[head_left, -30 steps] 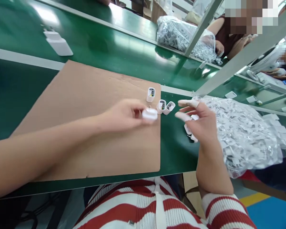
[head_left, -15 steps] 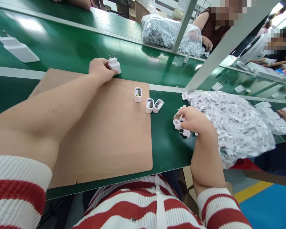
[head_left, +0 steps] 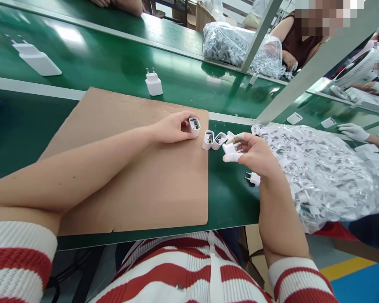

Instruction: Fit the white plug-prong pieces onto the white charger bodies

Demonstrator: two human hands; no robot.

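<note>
My left hand [head_left: 180, 126] grips an open-ended white charger housing [head_left: 194, 126] near the right edge of the cardboard sheet [head_left: 139, 185]; parts show inside its opening. In my right hand [head_left: 252, 153], thumb and fingers pinch a white plug cap [head_left: 231, 148]; the thumb and a fingertip are wrapped in covers. Between the hands stand two more open housings, one upright [head_left: 209, 139] and one tilted [head_left: 220, 140]. Another plug cap [head_left: 255, 179] with dark pins lies below my right hand. A closed white charger [head_left: 153, 83] stands pins up beyond the cardboard.
A clear bag of white plug parts [head_left: 322, 172] lies to the right, beside a slanting metal post [head_left: 290, 80]. Another charger [head_left: 38, 59] lies at the far left. Across the line a co-worker sits by a second bag [head_left: 224, 44]. A gloved hand [head_left: 353, 131] reaches in at right.
My left hand has let go of the charger beyond the cardboard and come back right to take hold of a housing. My right hand has lifted a plug cap toward the housings.
</note>
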